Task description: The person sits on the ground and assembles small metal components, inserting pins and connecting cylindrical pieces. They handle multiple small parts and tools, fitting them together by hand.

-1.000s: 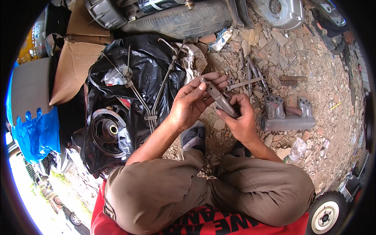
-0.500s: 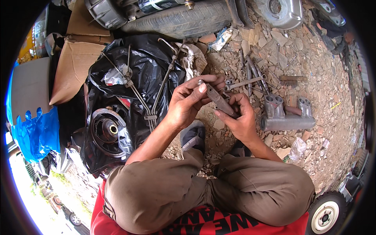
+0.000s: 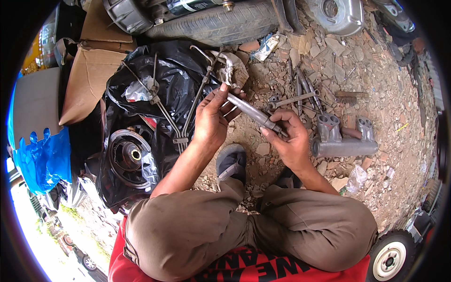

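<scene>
A slim grey metal fuel injector (image 3: 253, 114) slants between my hands, its narrower end at the lower right. My left hand (image 3: 210, 123) pinches the upper-left end between thumb and fingers. My right hand (image 3: 292, 142) is closed round the lower-right end, thumb on the near side and fingers over the far side. Just beyond my right fingers a spanner (image 3: 296, 98) lies on the ground beside several similar slender metal parts (image 3: 306, 85).
A grey metal manifold-like casting (image 3: 345, 148) lies to the right. Bent metal pipes (image 3: 162, 110) rest on a black plastic bag (image 3: 181, 58) at left, near a round metal part (image 3: 134, 157). A tyre (image 3: 216, 26) lies at the back; rubble covers the ground.
The injector has turned in my fingers, showing a smoother side and its narrower lower-right end. My left hand has drawn back a little to the left and down its grip is now at the tip.
</scene>
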### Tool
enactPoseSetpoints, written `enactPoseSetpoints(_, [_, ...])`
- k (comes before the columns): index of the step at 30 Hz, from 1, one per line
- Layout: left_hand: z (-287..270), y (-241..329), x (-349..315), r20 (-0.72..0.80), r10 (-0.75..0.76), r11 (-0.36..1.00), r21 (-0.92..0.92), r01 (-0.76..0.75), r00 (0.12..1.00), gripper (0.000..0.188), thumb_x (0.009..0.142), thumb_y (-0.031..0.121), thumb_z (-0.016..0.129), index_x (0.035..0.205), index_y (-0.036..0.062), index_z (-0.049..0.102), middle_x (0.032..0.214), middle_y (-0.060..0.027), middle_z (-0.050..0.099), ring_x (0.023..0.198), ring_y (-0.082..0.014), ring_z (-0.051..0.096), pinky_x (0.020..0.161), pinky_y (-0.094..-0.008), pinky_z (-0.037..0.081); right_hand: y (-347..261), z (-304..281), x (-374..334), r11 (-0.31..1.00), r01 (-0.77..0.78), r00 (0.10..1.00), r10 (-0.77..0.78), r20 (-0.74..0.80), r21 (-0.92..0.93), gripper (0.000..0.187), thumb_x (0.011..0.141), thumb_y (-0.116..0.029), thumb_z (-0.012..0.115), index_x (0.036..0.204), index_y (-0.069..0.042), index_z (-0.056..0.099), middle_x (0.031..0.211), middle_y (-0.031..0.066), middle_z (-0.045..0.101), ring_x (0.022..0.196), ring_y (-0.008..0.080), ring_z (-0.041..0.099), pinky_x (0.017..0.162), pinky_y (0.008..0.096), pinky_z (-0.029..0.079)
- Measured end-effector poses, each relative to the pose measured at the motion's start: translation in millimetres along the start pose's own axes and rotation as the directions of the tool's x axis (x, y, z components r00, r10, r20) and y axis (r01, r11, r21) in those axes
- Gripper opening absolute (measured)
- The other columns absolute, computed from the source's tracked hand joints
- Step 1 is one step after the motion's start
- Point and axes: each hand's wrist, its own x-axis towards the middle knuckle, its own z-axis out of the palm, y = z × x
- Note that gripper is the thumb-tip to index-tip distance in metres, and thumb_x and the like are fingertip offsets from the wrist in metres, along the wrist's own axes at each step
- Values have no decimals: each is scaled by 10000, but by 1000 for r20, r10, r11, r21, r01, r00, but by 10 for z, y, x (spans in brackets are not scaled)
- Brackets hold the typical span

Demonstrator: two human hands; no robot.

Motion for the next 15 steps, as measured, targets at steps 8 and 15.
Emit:
enactPoseSetpoints(8, [-9, 5, 32, -73, -4, 1000, -2, 4, 997, 277, 983, 330, 620, 1012, 55, 621, 935, -55, 675, 867, -170, 696, 731, -306, 591, -58, -28, -4, 997, -7, 999, 12, -51, 80, 317, 897, 28, 689, 1196, 25, 583, 994, 60, 653, 872, 81, 630, 730, 209, 509])
enactPoseSetpoints(15, [-29, -13, 56, -130, -11, 1000, 4, 12, 991, 272, 962, 345, 653, 926, 82, 596, 840, -17, 644, 734, -113, 651, 654, -278, 588, -147, -46, 36, 997, 24, 996, -18, -88, 71, 318, 929, -4, 659, 1231, 63, 584, 1043, 146, 700, 905, 170, 704, 791, 254, 579])
